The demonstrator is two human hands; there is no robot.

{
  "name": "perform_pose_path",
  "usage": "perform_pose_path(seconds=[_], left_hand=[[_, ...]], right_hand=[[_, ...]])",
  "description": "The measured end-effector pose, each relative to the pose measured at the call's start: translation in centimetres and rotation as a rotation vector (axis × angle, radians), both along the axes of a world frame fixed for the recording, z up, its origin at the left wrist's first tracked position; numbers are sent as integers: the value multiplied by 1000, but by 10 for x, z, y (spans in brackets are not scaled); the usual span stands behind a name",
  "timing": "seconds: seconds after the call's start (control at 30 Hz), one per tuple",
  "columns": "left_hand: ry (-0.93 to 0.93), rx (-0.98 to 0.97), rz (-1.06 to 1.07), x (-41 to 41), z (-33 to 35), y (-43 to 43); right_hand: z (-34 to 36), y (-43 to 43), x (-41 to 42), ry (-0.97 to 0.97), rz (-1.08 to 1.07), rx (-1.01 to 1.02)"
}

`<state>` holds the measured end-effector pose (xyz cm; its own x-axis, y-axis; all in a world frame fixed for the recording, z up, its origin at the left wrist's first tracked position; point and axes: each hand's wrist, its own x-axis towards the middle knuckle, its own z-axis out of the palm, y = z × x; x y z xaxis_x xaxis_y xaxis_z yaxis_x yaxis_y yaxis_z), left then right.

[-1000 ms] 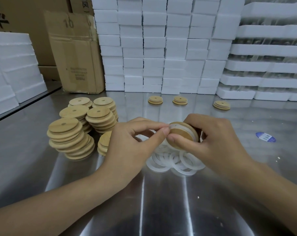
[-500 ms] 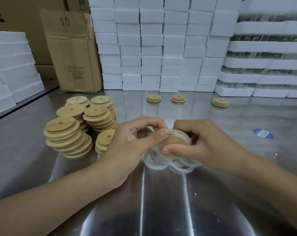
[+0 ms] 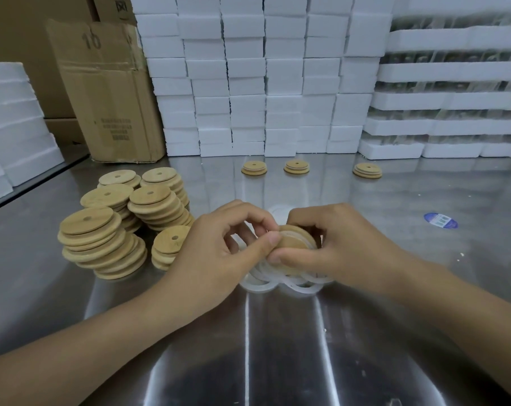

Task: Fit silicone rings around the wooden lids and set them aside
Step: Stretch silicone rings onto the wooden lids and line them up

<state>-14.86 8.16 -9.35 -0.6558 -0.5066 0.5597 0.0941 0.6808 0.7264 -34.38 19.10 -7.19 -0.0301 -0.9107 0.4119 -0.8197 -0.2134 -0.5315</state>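
1. Hands: The left hand has its fingers curled, with thumb and forefinger pinching the near edge of one wooden lid. The right hand is curled round the same lid from the far side, thumb under its lower edge. Neither hand is free.
2. Location: The lid is held tilted on edge between the hands, directly above the pile of loose rings on the worktop. Whether it touches the pile cannot be determined.
3. Fit: A pale silicone ring shows round part of the rim. Fingers hide the remainder, so full seating cannot be confirmed. If one section sits proud or twisted, the ring will likely roll off on release.
4. Slip: The grip is at the fingertips on a smooth edge. Stretching the ring pulls against that grip, so the lid could spring out and scatter the loose rings beneath.
5. Topple: The stacks of lids just beside the left wrist lean visibly. An outward swing of that hand or forearm could bring them down.
6. Mixing: Three finished lids lie well apart at the back, near the foam blocks. A fitted lid set down near the unfitted stacks could be mistaken for undone stock.
7. Contamination: White specks lie on the worktop. They are possibly foam crumbs, which could lodge under a ring.
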Motion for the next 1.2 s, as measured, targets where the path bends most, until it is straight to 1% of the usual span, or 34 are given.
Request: perform_pose_path(seconds=[0.17, 0.27, 0.37, 0.63, 0.8, 1.1, 1.2], left_hand=[[-12, 171, 17, -1, 1, -7], [-70, 205, -40, 0, 1, -6], [-95, 223, -100, -1, 2, -1], [-74, 301, -140, 0, 8, 0], [-73, 434, -175, -1, 14, 1], [-39, 395, -142, 1, 10, 1], [-14, 392, -165, 1, 9, 1]], right_hand=[[7, -1, 2, -344, 56, -15], [15, -1, 1, -501, 44, -39], [16, -1, 3, -519, 38, -30], [14, 0, 5, -572, 53, 0], [9, -3, -4, -730, 54, 82], [4, -5, -7, -755, 104, 106], [4, -5, -6, -747, 109, 106]])
